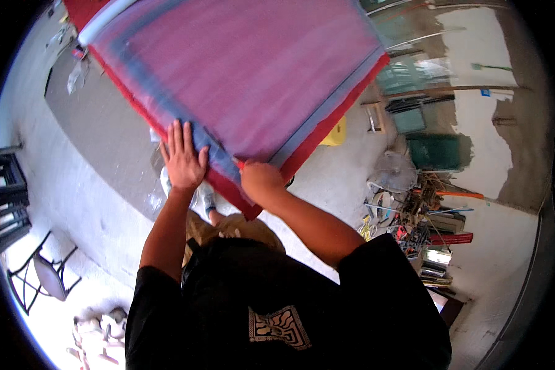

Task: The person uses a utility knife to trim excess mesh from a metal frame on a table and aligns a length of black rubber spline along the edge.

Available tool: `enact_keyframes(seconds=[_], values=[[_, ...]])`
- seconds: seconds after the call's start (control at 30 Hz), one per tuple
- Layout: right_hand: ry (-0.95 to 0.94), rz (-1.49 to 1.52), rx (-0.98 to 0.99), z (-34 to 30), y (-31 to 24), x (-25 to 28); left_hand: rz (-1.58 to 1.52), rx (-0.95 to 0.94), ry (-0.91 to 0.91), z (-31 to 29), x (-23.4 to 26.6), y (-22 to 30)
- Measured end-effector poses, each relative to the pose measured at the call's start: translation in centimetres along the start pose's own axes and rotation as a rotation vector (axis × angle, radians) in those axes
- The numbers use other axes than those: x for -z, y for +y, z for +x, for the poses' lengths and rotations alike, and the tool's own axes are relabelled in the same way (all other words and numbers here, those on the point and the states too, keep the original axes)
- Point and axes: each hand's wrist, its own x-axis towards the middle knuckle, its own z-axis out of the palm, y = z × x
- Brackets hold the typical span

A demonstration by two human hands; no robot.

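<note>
Red-framed pink mesh screen [246,74], flat left hand [182,161] pressing its blue-taped edge

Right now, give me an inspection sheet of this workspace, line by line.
Surface: grey concrete floor, stained, with pale patches.
Job's things: large red-framed panel with a blurred pink and blue face, tilted, its near corner toward the person.
Clutter: heap of tools and scraps on the right; fan beside it; yellow stool behind the panel's edge.
Hands: left hand flat, fingers spread, on the panel near the corner; right hand closed on the panel's lower edge.
Cables: nothing seen for certain.
Surroundings: black metal chair lower left, dark shelving at the left rim, green frames at the right.
</note>
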Motion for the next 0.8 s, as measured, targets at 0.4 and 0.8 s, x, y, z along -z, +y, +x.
enact_keyframes(seconds=[0.4, 0.8], values=[[-0.094, -0.05, -0.045, 1.9, -2.6, 3.0, -0.041, -0.002, -0.007, 0.9, 0.9, 0.3], [-0.075, -0.056, -0.028, 5.4, -4.8, 3.5, -0.037, -0.001, 0.042, 3.6, 0.1, -1.1]])
